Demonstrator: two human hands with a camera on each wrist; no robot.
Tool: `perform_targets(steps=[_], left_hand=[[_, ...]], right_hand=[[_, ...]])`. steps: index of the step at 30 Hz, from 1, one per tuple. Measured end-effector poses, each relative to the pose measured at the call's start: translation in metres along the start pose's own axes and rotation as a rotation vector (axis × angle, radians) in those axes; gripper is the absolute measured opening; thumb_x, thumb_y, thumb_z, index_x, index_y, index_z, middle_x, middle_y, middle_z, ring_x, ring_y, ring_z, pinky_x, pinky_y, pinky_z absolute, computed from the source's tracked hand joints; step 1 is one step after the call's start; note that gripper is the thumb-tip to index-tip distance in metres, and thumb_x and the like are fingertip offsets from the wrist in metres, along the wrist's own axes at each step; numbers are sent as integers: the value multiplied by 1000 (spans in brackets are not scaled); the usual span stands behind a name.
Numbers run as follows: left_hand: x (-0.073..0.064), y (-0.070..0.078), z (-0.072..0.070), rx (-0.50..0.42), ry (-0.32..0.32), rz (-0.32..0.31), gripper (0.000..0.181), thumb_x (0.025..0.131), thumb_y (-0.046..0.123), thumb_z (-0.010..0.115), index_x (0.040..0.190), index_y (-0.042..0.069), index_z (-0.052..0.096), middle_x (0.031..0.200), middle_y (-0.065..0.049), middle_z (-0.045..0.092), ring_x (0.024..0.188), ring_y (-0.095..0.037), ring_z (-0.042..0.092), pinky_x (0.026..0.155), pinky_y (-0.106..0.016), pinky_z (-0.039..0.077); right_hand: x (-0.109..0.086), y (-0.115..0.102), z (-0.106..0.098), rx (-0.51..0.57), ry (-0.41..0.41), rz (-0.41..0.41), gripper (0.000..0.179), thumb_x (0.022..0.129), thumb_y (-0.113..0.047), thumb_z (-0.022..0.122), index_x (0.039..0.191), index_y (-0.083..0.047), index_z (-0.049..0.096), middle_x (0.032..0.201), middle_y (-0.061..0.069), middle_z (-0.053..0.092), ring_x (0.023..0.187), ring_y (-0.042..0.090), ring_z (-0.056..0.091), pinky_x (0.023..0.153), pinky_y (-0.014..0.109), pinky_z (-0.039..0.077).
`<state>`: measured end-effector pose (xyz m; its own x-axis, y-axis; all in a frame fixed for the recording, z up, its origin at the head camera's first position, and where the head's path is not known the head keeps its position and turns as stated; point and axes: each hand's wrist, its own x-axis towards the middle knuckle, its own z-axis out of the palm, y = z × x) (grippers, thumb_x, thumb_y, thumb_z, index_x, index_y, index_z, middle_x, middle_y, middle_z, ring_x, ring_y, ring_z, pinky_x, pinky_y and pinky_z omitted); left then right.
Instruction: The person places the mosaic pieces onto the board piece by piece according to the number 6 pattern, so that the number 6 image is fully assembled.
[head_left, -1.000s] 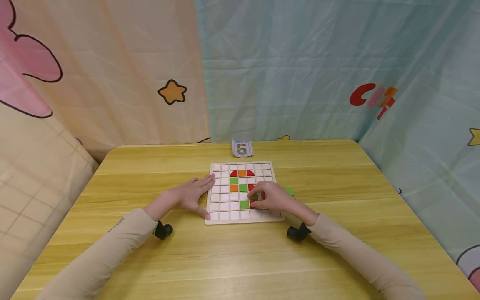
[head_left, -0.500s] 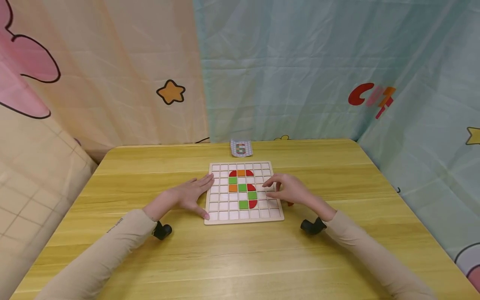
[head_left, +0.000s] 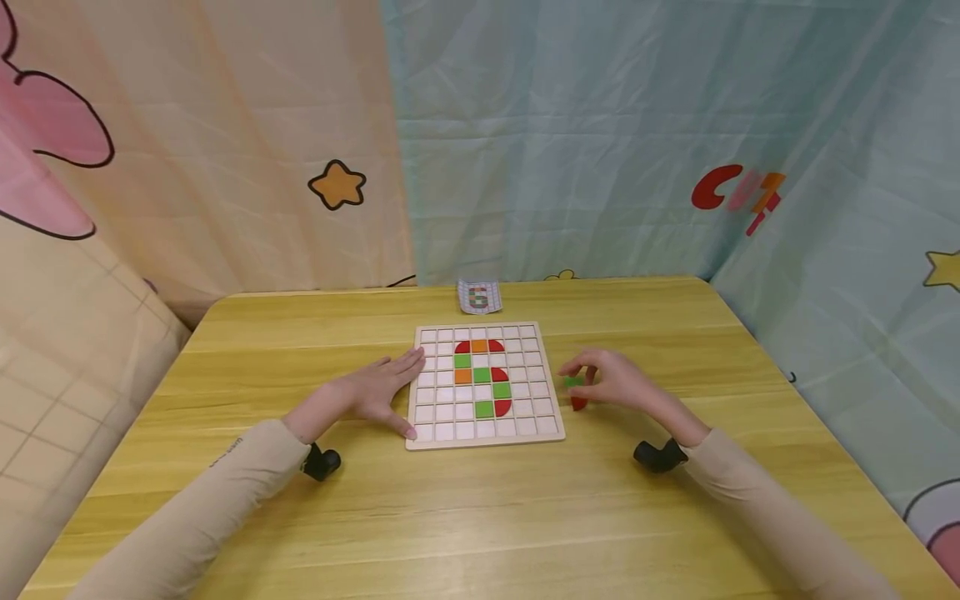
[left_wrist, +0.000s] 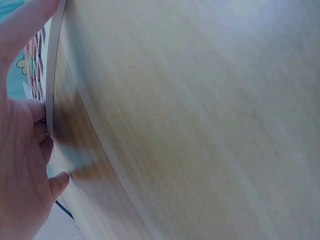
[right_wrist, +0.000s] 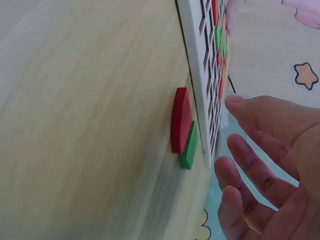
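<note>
A white gridded wooden board (head_left: 448, 430) lies on the table, with red, orange and green tiles set in its cells in a curved figure. My left hand (head_left: 378, 393) rests on the board's left edge, fingers spread. Just right of the board, my right hand (head_left: 617, 382) hovers with bent fingers and nothing between them. Below its fingertips a loose green tile (head_left: 574, 382) and a rounded red tile (head_left: 578, 403) lie on the table. In the right wrist view, the red tile (right_wrist: 181, 120) lies against the green tile (right_wrist: 189, 147), beside the board's rim.
A small card (head_left: 480, 297) with a coloured grid pattern stands behind the board near the table's back edge. Printed curtains (head_left: 600, 150) hang around the wooden table (head_left: 465, 517). A black wrist camera (head_left: 658, 457) sits below my right wrist, another on the left.
My right hand has moved away from the tiles on the board, off to the right, over the loose tiles. The left hand has stayed on the board's edge.
</note>
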<state>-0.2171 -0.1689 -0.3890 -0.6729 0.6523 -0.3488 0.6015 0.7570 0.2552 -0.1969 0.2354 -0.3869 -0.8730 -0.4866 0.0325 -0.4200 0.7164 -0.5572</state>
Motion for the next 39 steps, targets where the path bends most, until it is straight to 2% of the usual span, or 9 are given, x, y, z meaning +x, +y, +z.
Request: perform_targets(steps=[6,11,18,24,28,32,39], left_hand=[[0,0,0,-6,0,2,121,74,71,64,154,2,6,163,-13,-4,151,-29,1,120,-54,10],[-1,-1,0,-4,1,3,121,74,72,64,154,2,6,163,-13,-4,151,-29,1,120,-55,10],[-1,-2,0,-12,6,7,121,74,71,64,154,2,6,163,-13,-5,151,-29,0,120,-55,9],[1,-3,2,-11,4,9,121,74,72,64,154,2,6,163,-13,-5,151,-29,0,120,-54,9],[0,-3,2,-10,-1,6,122,74,72,64,154,2,5,163,-13,-5,151,-29,0,120,-54,10],[-1,-2,2,-13,4,6,121,74,71,64,154,1,6,162,-14,-5,151,-29,1,120,-54,10],[0,-1,1,-4,6,7,121,74,71,64,154,1,6,163,-14,-5,151,-29,1,120,-54,10]], right_hand=[[-8,10,-2,-29,-40,3,29,80,-17,78,107,-8,73,99,4,72,73,7,59,64,21,50],[-13,15,0,-41,-89,18,27,81,-17,76,107,-8,73,103,5,73,73,6,57,65,21,48],[-17,15,0,-44,-101,33,26,82,-16,76,106,-8,72,102,4,72,73,6,57,66,21,49],[-17,14,1,-54,-122,39,26,82,-18,76,107,-10,72,89,-3,70,72,5,58,65,21,49],[-17,14,0,-53,-149,14,26,82,-17,76,107,-10,72,80,-7,65,67,5,54,61,20,47],[-18,14,-2,-48,-177,-4,27,82,-14,75,109,-8,71,80,-6,65,65,5,52,59,19,46],[-20,13,-5,-44,-200,20,23,83,-15,75,104,-7,72,84,-5,67,68,5,53,61,19,46]])
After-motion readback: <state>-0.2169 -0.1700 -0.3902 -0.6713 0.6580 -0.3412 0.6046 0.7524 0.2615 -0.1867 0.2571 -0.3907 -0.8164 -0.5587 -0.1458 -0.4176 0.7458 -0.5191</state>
